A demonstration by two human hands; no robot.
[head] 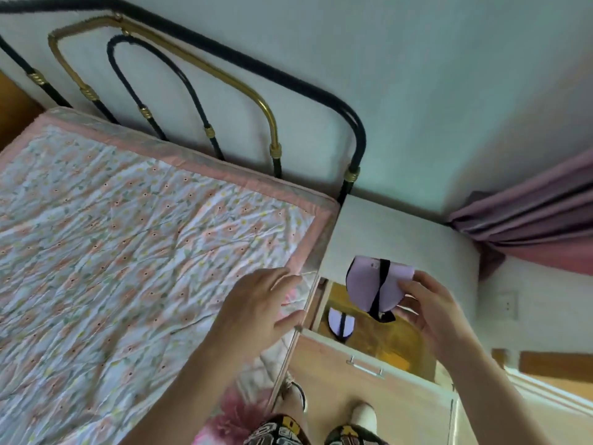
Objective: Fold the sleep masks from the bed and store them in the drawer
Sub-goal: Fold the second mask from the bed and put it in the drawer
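My right hand [430, 313] holds a folded lilac sleep mask [365, 284] with a black strap, up in the air above the open drawer [385, 342] of the white nightstand. A second folded lilac mask [341, 323] lies inside the drawer at its left end, on the wooden bottom. My left hand [260, 303] hovers with fingers spread over the right edge of the bed [128, 236], holding nothing. No mask shows on the flowered quilt.
The white nightstand top [394, 232] stands between the bed and a pink curtain [539, 220]. A black and brass headboard [192, 78] runs along the wall. The drawer front with its metal handle [365, 367] juts toward my legs and feet below.
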